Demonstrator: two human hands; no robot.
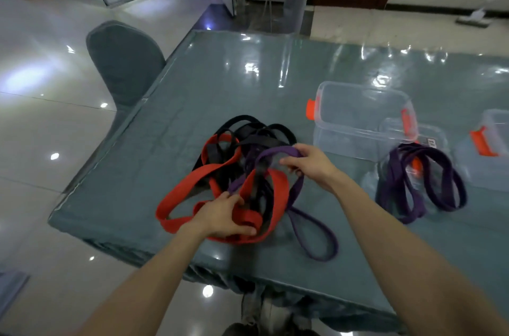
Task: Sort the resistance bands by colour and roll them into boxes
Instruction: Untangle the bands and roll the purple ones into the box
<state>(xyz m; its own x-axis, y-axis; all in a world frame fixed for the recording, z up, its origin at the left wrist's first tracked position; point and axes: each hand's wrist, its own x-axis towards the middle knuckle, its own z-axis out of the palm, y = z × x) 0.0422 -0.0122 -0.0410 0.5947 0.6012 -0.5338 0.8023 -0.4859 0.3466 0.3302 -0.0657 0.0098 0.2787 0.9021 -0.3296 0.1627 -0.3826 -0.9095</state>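
Centrally on the glossy grey-green table [220,82], fingers of the right hand [305,162] pinch a flat purple rubber band [275,152]; the left hand [223,214] clamps a wide red band [192,185]. Pulling may drag the knotted black bands [239,118] off the near edge.

Both bare forearms reached forward and converged. The left hand [224,216] lay palm down, fingers and thumb curled round a red band [181,192]. The right hand [305,162], farther out, pinched a purple band [275,152] in its curled fingers.
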